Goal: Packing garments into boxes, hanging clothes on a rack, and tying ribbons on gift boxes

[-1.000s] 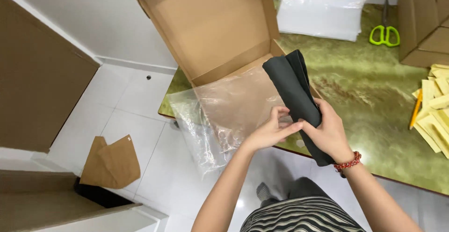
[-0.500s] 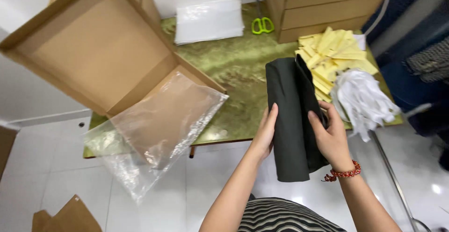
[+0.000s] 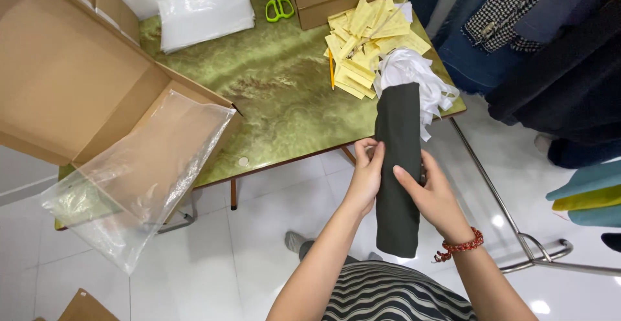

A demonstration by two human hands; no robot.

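Note:
Both my hands hold a dark, folded garment (image 3: 397, 166) upright in front of me, past the near edge of the green table (image 3: 272, 81). My left hand (image 3: 366, 175) grips its left edge with the fingers curled around it. Against the right side presses my right hand (image 3: 435, 196), a red bead bracelet on the wrist. The garment is rolled into a long narrow bundle. Its top end reaches up beside a heap of white strips (image 3: 414, 75).
An open cardboard box (image 3: 77, 81) with a clear plastic bag (image 3: 142, 178) hanging out sits at the left. Yellow paper slips (image 3: 365, 36), a pencil, green scissors (image 3: 279, 7), a stack of clear bags (image 3: 207, 7) and brown boxes lie on the table. Clothes hang on a rack (image 3: 556, 55) to the right.
The view has swung right across the table, so the box slid to the left. The garment has come more upright and narrower between my hands.

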